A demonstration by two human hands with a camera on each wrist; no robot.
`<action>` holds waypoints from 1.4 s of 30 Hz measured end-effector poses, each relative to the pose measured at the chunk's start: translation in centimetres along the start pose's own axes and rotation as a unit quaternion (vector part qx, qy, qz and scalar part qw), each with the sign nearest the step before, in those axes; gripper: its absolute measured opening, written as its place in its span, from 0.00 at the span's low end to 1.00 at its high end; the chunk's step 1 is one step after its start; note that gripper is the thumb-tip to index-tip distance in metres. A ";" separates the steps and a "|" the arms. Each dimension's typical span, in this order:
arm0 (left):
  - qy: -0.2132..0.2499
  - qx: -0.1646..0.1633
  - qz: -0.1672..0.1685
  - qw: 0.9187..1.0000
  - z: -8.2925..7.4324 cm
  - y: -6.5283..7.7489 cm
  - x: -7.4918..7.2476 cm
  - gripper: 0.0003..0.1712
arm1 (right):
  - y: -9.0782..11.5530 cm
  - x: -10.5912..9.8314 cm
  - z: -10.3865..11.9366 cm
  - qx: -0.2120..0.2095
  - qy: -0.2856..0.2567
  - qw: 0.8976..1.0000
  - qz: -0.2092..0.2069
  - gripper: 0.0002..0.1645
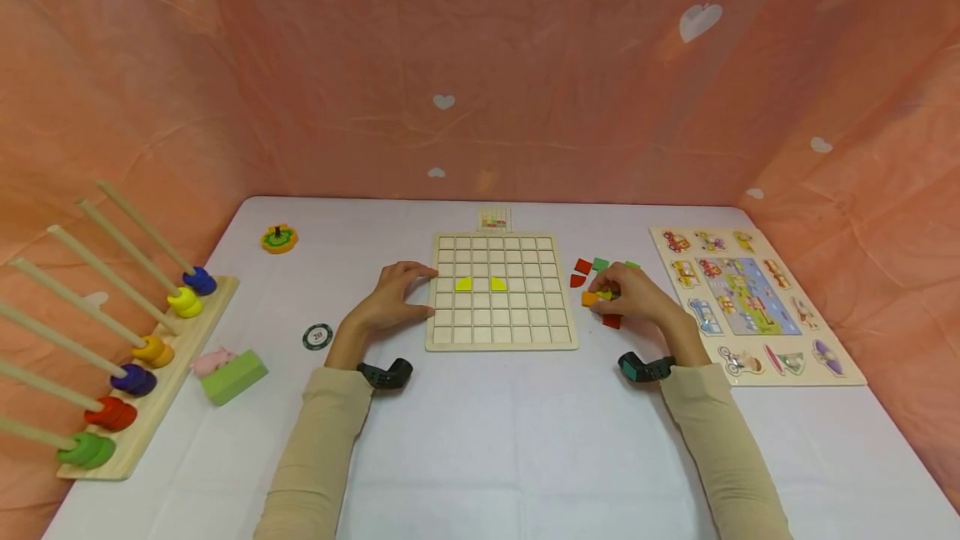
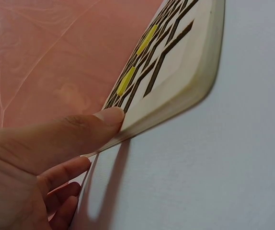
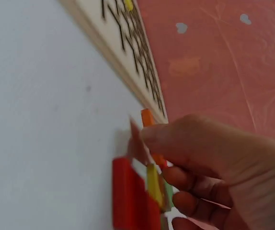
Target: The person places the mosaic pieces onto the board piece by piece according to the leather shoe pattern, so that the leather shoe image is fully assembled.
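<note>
A pale wooden grid board [image 1: 502, 347] lies in the middle of the table, with two yellow tiles [image 1: 462, 284] in its cells. My left hand [image 1: 386, 298] rests at the board's left edge, thumb and index fingertip touching it apart from each other; in the left wrist view the thumb lies on the rim. My right hand [image 1: 633, 294] bends over loose coloured tiles right of the board. Its thumb tip overlaps an orange tile [image 3: 147, 116]; a yellow tile [image 3: 154, 184] and a red tile [image 3: 128, 201] lie close by. I cannot tell whether its fingers pinch the orange one.
A small pattern card [image 1: 495, 219] lies behind the board. At right is a wooden picture puzzle [image 1: 675, 323]. On the left stand a peg rack [image 1: 168, 357] with coloured rings, a green block [image 1: 234, 377] beside a pink pig figure [image 1: 212, 361], a round chip [image 1: 317, 337] and a yellow-green toy piece [image 1: 279, 239].
</note>
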State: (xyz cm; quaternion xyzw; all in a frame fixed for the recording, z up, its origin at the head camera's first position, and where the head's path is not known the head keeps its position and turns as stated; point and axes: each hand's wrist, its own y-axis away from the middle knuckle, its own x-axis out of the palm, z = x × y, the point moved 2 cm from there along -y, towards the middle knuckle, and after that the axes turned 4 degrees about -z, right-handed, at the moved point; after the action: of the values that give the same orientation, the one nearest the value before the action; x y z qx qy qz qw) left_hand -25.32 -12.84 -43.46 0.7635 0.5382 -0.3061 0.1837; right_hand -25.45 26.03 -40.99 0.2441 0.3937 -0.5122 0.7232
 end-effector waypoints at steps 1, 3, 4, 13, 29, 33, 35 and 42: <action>-0.001 0.001 0.000 1.000 0.0 0.0 0.0 0.35 | -0.1 0.0 0.1 0.000 -0.003 1.000 -0.004 0.14; -0.002 0.000 0.001 1.000 0.0 0.0 0.0 0.35 | -0.3 0.0 0.5 -0.002 -0.014 1.000 -0.013 0.14; -0.003 0.002 0.002 1.000 0.0 0.1 -0.1 0.35 | -0.4 0.0 0.7 -0.004 -0.022 1.000 -0.017 0.15; -0.001 0.009 0.001 1.000 0.2 0.0 0.0 0.34 | -2.6 2.3 4.3 -0.080 -0.081 0.992 -0.047 0.14; -0.006 -0.004 0.004 1.000 0.0 0.0 -0.1 0.34 | -5.8 8.5 10.6 -0.172 -0.068 0.981 -0.048 0.10; -0.006 -0.007 0.005 1.000 0.0 0.0 -0.1 0.34 | -5.9 9.5 11.6 -0.176 -0.068 0.982 -0.029 0.09; -0.005 -0.009 0.004 1.000 0.0 0.0 -0.1 0.34 | -5.8 9.8 11.9 -0.176 -0.064 0.982 -0.029 0.08; -0.005 -0.008 0.004 1.000 0.1 0.0 -0.1 0.34 | -5.8 10.5 12.3 -0.205 0.014 0.978 -0.035 0.07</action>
State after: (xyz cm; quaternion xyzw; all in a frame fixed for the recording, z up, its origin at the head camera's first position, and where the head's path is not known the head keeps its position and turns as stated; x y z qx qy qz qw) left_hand -25.34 -12.96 -43.50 0.7625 0.5367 -0.3051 0.1935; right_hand -25.20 8.93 -42.27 0.0837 0.5089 -0.4419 0.7340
